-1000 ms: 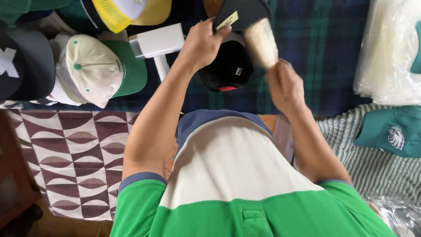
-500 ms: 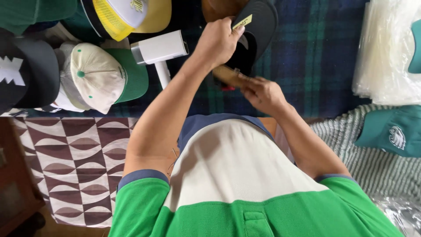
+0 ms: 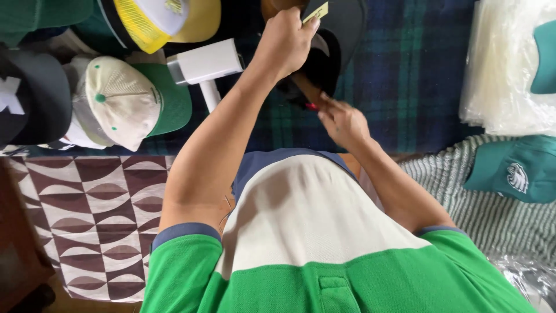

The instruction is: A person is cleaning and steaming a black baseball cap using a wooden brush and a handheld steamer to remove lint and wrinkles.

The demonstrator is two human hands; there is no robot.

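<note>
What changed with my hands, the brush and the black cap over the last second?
The right hand drew the wooden brush from up by the brim down to the lower edge of the black cap, so its bristles no longer show. The left hand moved slightly up and keeps its grip on the brim. The white handled tool and the cream and green cap stayed where they were.

Right hand (image 3: 343, 120) pulled brush (image 3: 305, 88) down under black cap (image 3: 330, 52).
</note>
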